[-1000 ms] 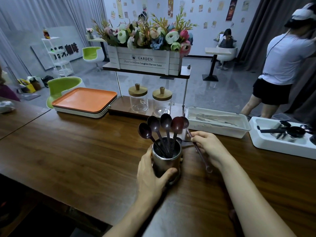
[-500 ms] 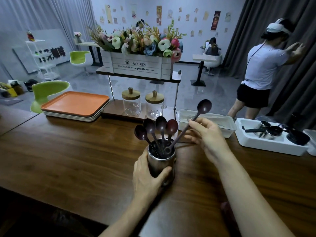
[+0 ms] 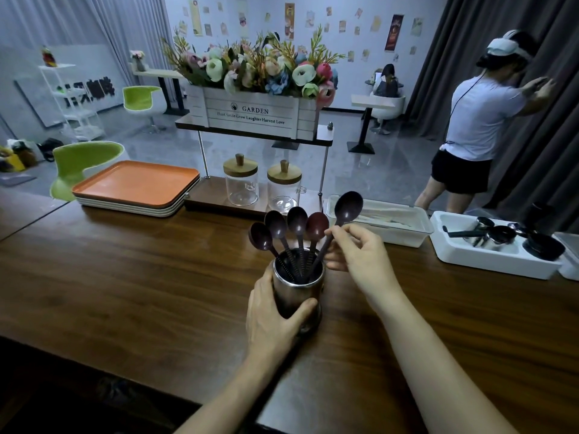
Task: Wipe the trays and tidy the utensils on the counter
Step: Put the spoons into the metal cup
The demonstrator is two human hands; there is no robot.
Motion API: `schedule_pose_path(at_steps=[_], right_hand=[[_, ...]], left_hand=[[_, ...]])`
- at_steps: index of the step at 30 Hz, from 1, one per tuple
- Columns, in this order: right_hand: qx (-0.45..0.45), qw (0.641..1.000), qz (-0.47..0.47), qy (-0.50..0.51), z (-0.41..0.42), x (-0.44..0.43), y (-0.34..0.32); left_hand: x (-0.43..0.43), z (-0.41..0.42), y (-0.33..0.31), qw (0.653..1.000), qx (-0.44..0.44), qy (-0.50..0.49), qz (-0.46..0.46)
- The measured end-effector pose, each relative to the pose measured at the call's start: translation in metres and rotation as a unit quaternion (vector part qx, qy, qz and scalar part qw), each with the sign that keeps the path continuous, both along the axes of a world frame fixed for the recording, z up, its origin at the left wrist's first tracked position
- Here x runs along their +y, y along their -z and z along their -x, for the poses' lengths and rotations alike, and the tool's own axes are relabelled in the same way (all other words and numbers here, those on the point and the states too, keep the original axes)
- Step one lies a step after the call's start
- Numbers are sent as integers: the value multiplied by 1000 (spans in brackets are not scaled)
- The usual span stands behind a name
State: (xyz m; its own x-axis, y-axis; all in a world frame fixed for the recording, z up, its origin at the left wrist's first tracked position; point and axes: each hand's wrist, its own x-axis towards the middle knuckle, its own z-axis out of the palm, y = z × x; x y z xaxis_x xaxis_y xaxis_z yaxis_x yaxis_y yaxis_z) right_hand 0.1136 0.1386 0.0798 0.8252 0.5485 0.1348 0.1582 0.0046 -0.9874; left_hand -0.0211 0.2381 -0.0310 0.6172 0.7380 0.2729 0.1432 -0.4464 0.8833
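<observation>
At a dark wooden counter [image 3: 125, 277], a person's left hand [image 3: 275, 321] wraps around a steel cup [image 3: 297, 292] holding five dark spoons. The right hand [image 3: 360, 258] pinches the handle of the fifth spoon [image 3: 347, 206], which leans right of the other four [image 3: 297, 219]. Behind stand two lidded glass jars [image 3: 240, 186] beneath a flower box [image 3: 250, 112]. A stack of trays [image 3: 134, 186] topped in orange lies left, two white tubs [image 3: 404, 238] right. A second person [image 3: 479, 120] faces the curtain.
</observation>
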Motion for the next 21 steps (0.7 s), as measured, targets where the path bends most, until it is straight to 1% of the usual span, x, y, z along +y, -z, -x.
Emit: schedule_pose_path(at_steps=[8, 13, 17, 21], right_hand=[[-23, 999, 29, 5, 0, -3, 12], [18, 1000, 8, -14, 2, -3, 17], [27, 999, -1, -23, -3, -1, 22], [35, 999, 9, -30, -6, 0, 26]], left_hand=[[-1, 1, -1, 1000, -6, 5, 6], [-1, 3, -3, 1000, -9, 14, 13], [-2, 4, -3, 999, -21, 22, 15], [-2, 3, -3, 999, -26, 18, 11]])
